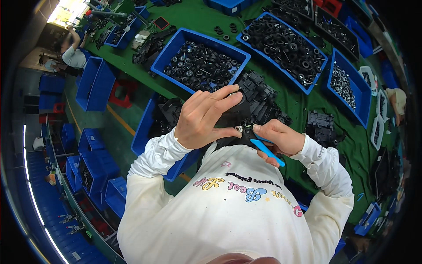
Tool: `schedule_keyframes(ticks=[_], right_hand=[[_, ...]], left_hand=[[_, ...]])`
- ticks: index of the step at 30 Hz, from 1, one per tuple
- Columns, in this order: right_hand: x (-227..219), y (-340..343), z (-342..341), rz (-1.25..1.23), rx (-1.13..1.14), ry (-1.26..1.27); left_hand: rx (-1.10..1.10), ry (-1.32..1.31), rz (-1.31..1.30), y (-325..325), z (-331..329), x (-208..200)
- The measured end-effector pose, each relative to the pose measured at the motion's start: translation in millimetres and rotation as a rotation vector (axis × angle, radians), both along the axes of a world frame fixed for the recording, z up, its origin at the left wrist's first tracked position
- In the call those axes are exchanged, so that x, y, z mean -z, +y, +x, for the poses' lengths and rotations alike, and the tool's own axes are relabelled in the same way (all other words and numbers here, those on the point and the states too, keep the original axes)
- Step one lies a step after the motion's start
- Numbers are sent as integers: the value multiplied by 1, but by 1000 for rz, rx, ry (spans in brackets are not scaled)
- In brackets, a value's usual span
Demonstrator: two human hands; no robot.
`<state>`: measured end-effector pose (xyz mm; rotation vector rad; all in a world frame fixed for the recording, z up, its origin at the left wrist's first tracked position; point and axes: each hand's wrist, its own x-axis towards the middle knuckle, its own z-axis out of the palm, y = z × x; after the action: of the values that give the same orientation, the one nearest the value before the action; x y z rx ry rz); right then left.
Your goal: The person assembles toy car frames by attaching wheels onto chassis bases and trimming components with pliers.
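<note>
Close in front of my chest, my left hand (204, 116) grips a black plastic part (233, 116), with the fingers over its far side and the thumb at its near edge. A small pale piece (240, 129) shows by that thumb tip. Closed around a blue-handled tool that looks like pliers (269, 153) is my right hand (281, 138). The tool's tip meets the near edge of the black part, though the exact contact is too small to make out. Just beyond my hands, a pile of black moulded plastic parts (259, 94) lies on the green-covered table (303, 103).
Blue bins of small black wheels (200, 66), wheels with metal axles (283, 50) and small metal pieces (345, 88) stand across the table. More black parts (323, 127) lie to the right. A blue bin (147, 127) sits left of my lap. Other people (74, 55) are farther off.
</note>
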<state>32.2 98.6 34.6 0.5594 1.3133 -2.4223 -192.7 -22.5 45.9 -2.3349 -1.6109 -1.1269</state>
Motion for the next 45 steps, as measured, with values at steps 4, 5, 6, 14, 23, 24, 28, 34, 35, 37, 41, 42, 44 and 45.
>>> schedule_keyframes(ticks=[4,5,6,14,23,24,28,34,35,37,41,42,44,45], right_hand=[[0,1,1,-117,27,-26],[-1,2,1,-156,3,-44],[-1,3,1,-194,-21,-63],[12,2,6,-607,7,-149],[31,-1,1,-1038,-12,-66],[33,-1,0,-1043,-10,-53],[24,-3,0,-916,44,-71],[13,-13,14,584,324,-18],[21,-12,11,698,430,1],[20,-11,0,613,639,66],[36,-14,-25,499,979,157],[43,-11,-28,545,1032,148],[63,-3,-24,573,1134,133],[75,4,-18,588,1179,126]], left_hand=[[2,26,15,-1,0,0],[2,27,16,-1,0,0],[5,7,39,-1,0,0],[26,-36,86,0,0,1],[54,-19,191,4,-11,4],[49,11,206,3,-13,5],[-20,-14,282,3,-9,16],[-277,-504,134,14,3,37],[-344,-624,-13,11,4,33],[-339,-732,-93,12,17,25],[-355,-481,17,36,40,42],[-366,-469,10,46,45,47],[-361,-430,-25,57,56,56],[-319,-423,-54,63,61,58]])
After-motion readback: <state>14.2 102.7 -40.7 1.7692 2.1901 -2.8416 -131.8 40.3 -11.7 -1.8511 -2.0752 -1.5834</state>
